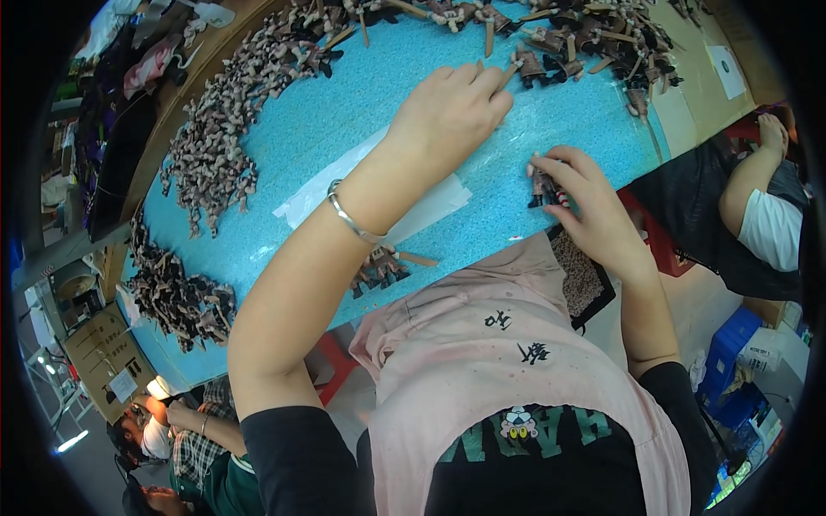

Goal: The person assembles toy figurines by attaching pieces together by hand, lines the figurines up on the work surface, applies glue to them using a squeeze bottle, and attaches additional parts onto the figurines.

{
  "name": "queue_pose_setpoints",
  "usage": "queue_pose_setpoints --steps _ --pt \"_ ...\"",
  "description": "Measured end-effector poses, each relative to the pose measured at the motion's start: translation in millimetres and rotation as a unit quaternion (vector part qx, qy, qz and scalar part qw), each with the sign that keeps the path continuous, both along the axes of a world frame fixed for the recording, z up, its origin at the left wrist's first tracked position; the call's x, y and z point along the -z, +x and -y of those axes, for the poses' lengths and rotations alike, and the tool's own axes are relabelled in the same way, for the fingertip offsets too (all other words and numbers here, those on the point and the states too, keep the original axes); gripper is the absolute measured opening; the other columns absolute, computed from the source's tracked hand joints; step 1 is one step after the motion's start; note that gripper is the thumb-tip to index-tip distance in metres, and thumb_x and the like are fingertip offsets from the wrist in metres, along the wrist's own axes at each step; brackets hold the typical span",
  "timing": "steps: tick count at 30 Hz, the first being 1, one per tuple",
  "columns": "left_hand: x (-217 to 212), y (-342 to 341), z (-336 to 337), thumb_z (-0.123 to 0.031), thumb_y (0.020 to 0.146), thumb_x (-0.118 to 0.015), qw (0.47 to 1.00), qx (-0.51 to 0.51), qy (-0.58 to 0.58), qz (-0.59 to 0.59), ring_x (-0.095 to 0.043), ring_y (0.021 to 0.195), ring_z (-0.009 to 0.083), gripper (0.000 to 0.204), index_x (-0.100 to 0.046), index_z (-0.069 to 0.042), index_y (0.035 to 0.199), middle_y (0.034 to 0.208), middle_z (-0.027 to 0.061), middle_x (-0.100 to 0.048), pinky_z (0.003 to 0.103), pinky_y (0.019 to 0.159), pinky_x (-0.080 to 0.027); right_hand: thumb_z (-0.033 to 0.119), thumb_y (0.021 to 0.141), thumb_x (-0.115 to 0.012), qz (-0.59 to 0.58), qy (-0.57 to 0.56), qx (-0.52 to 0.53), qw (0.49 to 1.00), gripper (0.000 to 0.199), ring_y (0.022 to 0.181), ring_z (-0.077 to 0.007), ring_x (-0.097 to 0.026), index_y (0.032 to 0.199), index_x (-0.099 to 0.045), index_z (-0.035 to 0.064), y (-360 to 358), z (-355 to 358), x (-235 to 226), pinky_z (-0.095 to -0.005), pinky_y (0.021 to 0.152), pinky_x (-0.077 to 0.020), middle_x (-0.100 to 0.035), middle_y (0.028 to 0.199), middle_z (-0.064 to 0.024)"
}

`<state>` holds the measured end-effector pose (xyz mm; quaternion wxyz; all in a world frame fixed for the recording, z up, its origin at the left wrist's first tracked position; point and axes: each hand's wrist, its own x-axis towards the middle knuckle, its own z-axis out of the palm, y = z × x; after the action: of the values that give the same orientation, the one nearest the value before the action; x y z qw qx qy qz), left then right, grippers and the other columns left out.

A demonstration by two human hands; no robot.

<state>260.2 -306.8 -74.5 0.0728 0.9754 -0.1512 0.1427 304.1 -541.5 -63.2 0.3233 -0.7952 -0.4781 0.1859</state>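
My left hand (456, 110) reaches across the blue mat (301, 112) to the far pile. Its fingers are curled closed beside a small brown toy figure (528, 67). A tan strip shows at the fingertips, but what they grip is mostly hidden. Near the mat's front edge, my right hand (589, 193) has its fingers and thumb around a small toy figure (539, 187) with dark feet and a red-and-white striped part. Below my left forearm lie several more figures (379, 271), partly covered by the arm.
Pale figure parts (215, 138) are heaped along the left, dark parts (176, 297) at near left, and brown figures (615, 39) at far right. A white sheet (430, 211) lies mid-mat. Another person's arm (750, 181) shows at right; people sit at lower left.
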Motion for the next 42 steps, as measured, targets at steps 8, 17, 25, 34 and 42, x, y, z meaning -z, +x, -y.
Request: queue_pose_setpoints --steps 8,17,25,34,42 --pt "-26.2 -99.9 33.1 -0.005 0.081 -0.064 0.852 -0.193 -0.481 -0.072 -0.056 0.076 0.0352 0.039 -0.052 -0.002 0.119 0.083 0.0159 -0.059 0.042 0.070 -0.045 0.002 0.068 -0.076 -0.095 0.008 0.044 0.994 0.056 0.108 -0.0281 -0.055 0.120 -0.056 0.0042 8.0 0.2 3.9 -0.0340 0.090 -0.0454 -0.053 0.120 -0.0123" --pt "-15.1 -125.8 46.6 -0.012 0.075 -0.070 0.934 -0.285 -0.203 -0.077 -0.053 0.092 0.0297 0.050 -0.053 0.001 0.121 0.100 0.0153 -0.057 0.041 0.080 -0.042 0.000 0.069 -0.073 -0.060 0.033 0.000 0.998 0.052 0.108 -0.0296 -0.054 0.118 -0.056 0.0045 -2.2 -13.7 5.7 -0.0356 0.089 -0.0472 -0.054 0.116 -0.0125" --pt "-7.3 -122.4 30.0 -0.003 0.066 -0.073 0.969 -0.128 -0.174 -0.118 -0.054 0.107 0.0313 0.057 -0.056 -0.005 0.120 0.116 0.0124 -0.058 0.043 0.095 -0.038 0.003 0.071 -0.073 -0.056 0.007 -0.005 0.998 0.053 0.114 -0.0302 -0.053 0.120 -0.056 0.0035 -3.3 -12.5 4.8 -0.0360 0.095 -0.0440 -0.052 0.123 -0.0129" --pt "-26.2 -171.7 27.5 -0.012 0.059 -0.081 0.939 -0.208 -0.248 -0.113 -0.053 0.108 0.0328 0.064 -0.058 -0.005 0.119 0.111 0.0103 -0.059 0.043 0.095 -0.038 0.000 0.070 -0.072 -0.088 0.040 -0.022 0.995 0.050 0.107 -0.0315 -0.054 0.118 -0.056 0.0035 -6.0 -14.3 -1.7 -0.0362 0.091 -0.0452 -0.055 0.116 -0.0130" --pt "-3.3 -173.9 34.3 -0.019 0.066 -0.078 0.938 -0.253 -0.207 -0.114 -0.051 0.111 0.0297 0.059 -0.057 -0.005 0.119 0.114 0.0093 -0.056 0.046 0.098 -0.034 0.007 0.070 -0.074 -0.091 0.042 -0.134 0.986 0.053 0.114 -0.0303 -0.052 0.120 -0.058 0.0051 -28.5 -47.8 0.6 -0.0392 0.096 -0.0428 -0.053 0.122 -0.0119"
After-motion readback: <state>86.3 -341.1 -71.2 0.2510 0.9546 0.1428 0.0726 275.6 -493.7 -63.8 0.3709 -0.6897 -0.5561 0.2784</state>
